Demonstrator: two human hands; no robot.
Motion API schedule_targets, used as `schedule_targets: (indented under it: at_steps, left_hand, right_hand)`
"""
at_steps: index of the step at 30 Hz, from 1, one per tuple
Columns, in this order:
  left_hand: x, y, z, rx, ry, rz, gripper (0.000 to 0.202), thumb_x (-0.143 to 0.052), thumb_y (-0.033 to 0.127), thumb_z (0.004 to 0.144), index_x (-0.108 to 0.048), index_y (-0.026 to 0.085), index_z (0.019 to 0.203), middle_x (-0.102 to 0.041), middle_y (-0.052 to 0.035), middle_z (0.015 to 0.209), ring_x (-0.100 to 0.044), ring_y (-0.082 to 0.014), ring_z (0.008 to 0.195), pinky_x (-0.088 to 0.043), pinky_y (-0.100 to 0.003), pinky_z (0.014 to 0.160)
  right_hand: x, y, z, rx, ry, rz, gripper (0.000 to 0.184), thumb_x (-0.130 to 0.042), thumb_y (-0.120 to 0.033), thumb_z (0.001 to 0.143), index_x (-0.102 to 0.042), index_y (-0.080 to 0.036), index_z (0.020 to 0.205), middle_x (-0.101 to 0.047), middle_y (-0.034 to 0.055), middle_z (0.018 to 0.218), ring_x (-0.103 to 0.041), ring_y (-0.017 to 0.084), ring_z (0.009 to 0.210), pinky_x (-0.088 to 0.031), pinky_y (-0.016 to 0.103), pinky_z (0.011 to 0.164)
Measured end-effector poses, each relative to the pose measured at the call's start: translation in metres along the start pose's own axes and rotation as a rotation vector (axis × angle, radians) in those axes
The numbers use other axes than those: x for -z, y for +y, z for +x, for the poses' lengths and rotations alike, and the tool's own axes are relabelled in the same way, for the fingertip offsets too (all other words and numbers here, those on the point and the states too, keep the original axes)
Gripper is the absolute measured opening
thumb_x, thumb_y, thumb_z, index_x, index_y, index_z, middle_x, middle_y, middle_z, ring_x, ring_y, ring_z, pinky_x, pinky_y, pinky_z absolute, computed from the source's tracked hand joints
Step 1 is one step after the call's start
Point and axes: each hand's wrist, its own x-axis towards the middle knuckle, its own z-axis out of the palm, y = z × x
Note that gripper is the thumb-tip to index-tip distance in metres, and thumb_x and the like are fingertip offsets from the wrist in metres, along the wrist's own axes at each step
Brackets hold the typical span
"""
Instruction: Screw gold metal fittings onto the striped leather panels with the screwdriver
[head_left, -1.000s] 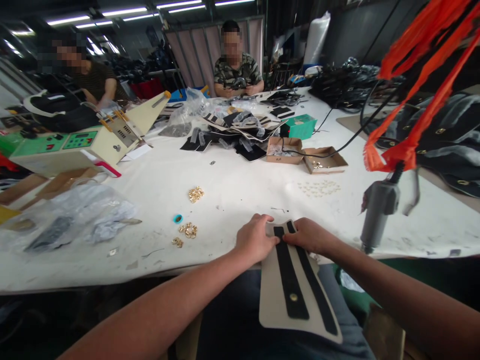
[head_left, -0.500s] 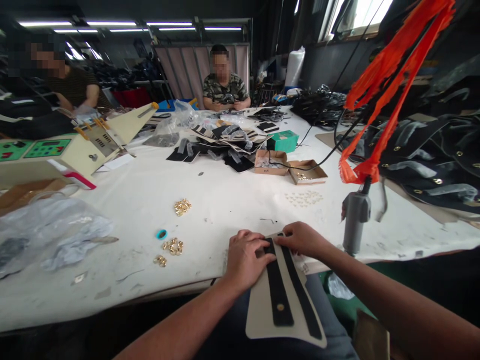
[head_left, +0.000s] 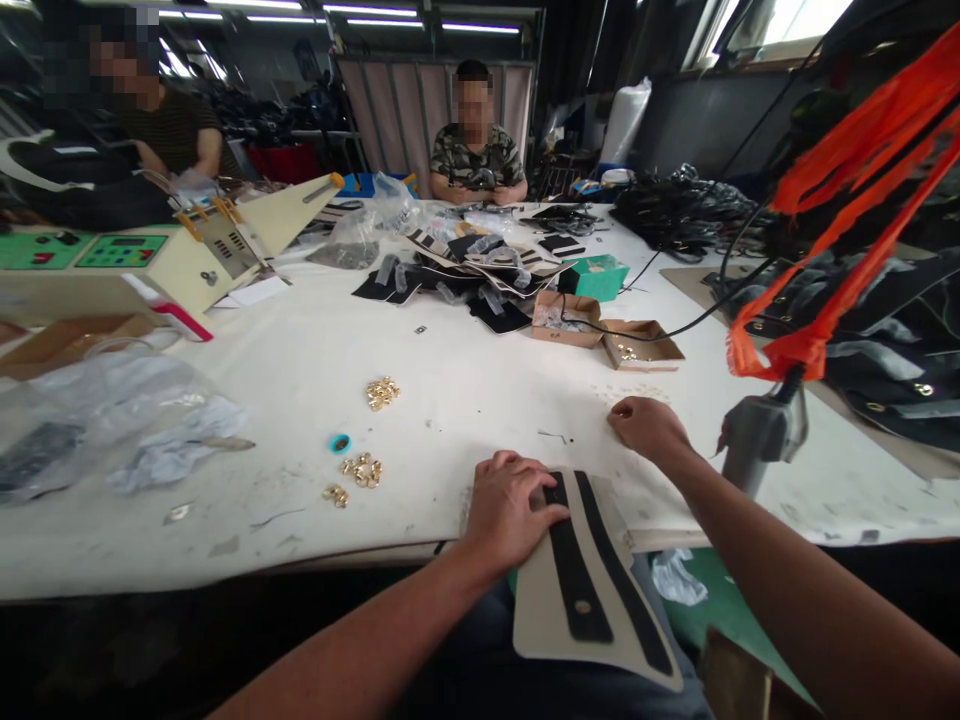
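Observation:
My left hand holds the upper end of a beige panel, its fingers and thumb on a black strap lying along it. A second black strip runs along the panel's right side. One round gold stud shows near the strap's lower end. The panel's lower part hangs over the table edge above my lap. Away from the panel, my right hand is closed, fingertips down on the table beside scattered tiny gold pieces. What its fingers pinch, if anything, is hidden.
A grey power screwdriver hangs at right from orange cloth strips. Gold fittings and a teal ring lie left. Cardboard boxes and stacked black pieces are farther back. Two people sit beyond.
My right hand has left the panel's top edge and moved forward and right to the tiny gold pieces. My left hand stays on the panel. The whole view has shifted slightly.

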Motion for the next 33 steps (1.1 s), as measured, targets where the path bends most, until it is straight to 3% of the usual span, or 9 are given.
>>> schedule_targets:
  at_steps: [8, 15, 24, 26, 30, 33]
  left_hand:
    - [-0.003, -0.001, -0.001, -0.018, -0.002, -0.004, 0.036, -0.099, 0.037, 0.073, -0.08, 0.027, 0.101, -0.081, -0.0014, 0.115, -0.06, -0.0319, 0.12, -0.04, -0.05, 0.104]
    - [-0.008, -0.006, -0.003, -0.033, 0.007, -0.002, 0.036, -0.097, 0.045, 0.075, -0.079, 0.027, 0.101, -0.081, 0.0011, 0.117, -0.059, -0.0305, 0.121, -0.04, -0.048, 0.102]
    - [-0.011, -0.008, -0.004, -0.045, 0.032, 0.004, 0.036, -0.098, 0.045, 0.075, -0.079, 0.028, 0.1, -0.081, 0.0038, 0.115, -0.059, -0.0285, 0.12, -0.039, -0.047, 0.101]
    - [-0.011, -0.007, -0.004, -0.047, 0.033, 0.011, 0.036, -0.098, 0.045, 0.075, -0.079, 0.028, 0.1, -0.081, 0.004, 0.116, -0.059, -0.0284, 0.121, -0.039, -0.047, 0.101]
    - [-0.009, -0.006, -0.003, -0.055, 0.016, 0.03, 0.038, -0.097, 0.048, 0.076, -0.079, 0.028, 0.103, -0.081, 0.0029, 0.119, -0.058, -0.0293, 0.123, -0.039, -0.048, 0.102]
    - [-0.008, -0.006, -0.003, -0.054, 0.001, 0.044, 0.034, -0.094, 0.048, 0.08, -0.079, 0.028, 0.103, -0.08, 0.0019, 0.119, -0.058, -0.0298, 0.123, -0.04, -0.049, 0.102]
  right_hand:
    - [0.004, 0.003, -0.006, 0.024, -0.066, -0.105, 0.023, -0.066, -0.037, 0.091, -0.084, -0.023, 0.098, -0.08, 0.0062, 0.088, -0.07, 0.024, 0.08, -0.043, 0.032, 0.065]
    - [0.005, -0.005, -0.008, 0.044, -0.012, -0.285, 0.034, -0.052, -0.038, 0.097, -0.08, -0.02, 0.096, -0.077, 0.0145, 0.096, -0.069, 0.032, 0.086, -0.04, 0.037, 0.068]
    - [0.011, -0.005, -0.023, 0.149, 0.058, -0.227, 0.032, -0.048, -0.039, 0.101, -0.075, -0.022, 0.1, -0.077, 0.0099, 0.099, -0.068, 0.028, 0.086, -0.041, 0.036, 0.07]
    - [0.014, -0.009, -0.04, 0.232, 0.013, -0.132, 0.03, -0.051, -0.042, 0.101, -0.074, -0.023, 0.1, -0.077, 0.0063, 0.099, -0.068, 0.025, 0.085, -0.044, 0.034, 0.072]
    - [0.013, -0.02, -0.083, 0.442, -0.281, 0.219, 0.031, -0.055, -0.051, 0.101, -0.071, -0.024, 0.097, -0.073, 0.0011, 0.084, -0.065, 0.021, 0.075, -0.048, 0.032, 0.071]
    - [0.002, -0.028, -0.104, 0.544, -0.405, 0.297, 0.029, -0.052, -0.048, 0.104, -0.067, -0.025, 0.094, -0.072, 0.0003, 0.087, -0.064, 0.02, 0.078, -0.047, 0.032, 0.073]
